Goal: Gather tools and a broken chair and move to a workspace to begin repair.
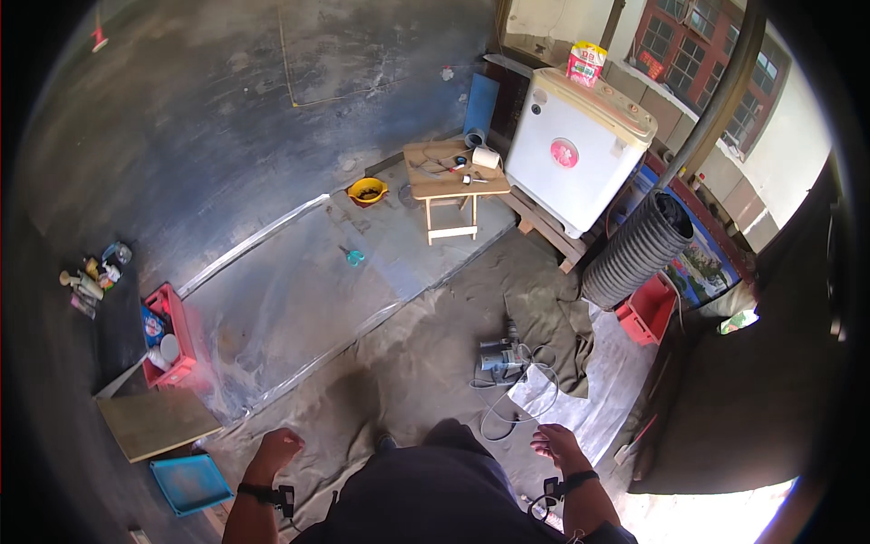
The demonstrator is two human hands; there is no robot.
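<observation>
Standing over a dusty floor: left hand (276,448) curled into a loose fist, right hand (555,442) half open with fingers bent, both holding nothing. Nearest the right hand, just ahead, a small power tool (501,357) amid its looped cord, lying at the edge of a grey cloth (553,317). Beyond the tool, a wooden stool (451,186) strewn with small items, possibly tape rolls. Beside it a yellow bowl (367,190), contents unclear. Far left of the tool, a red crate (172,335) holding containers.
</observation>
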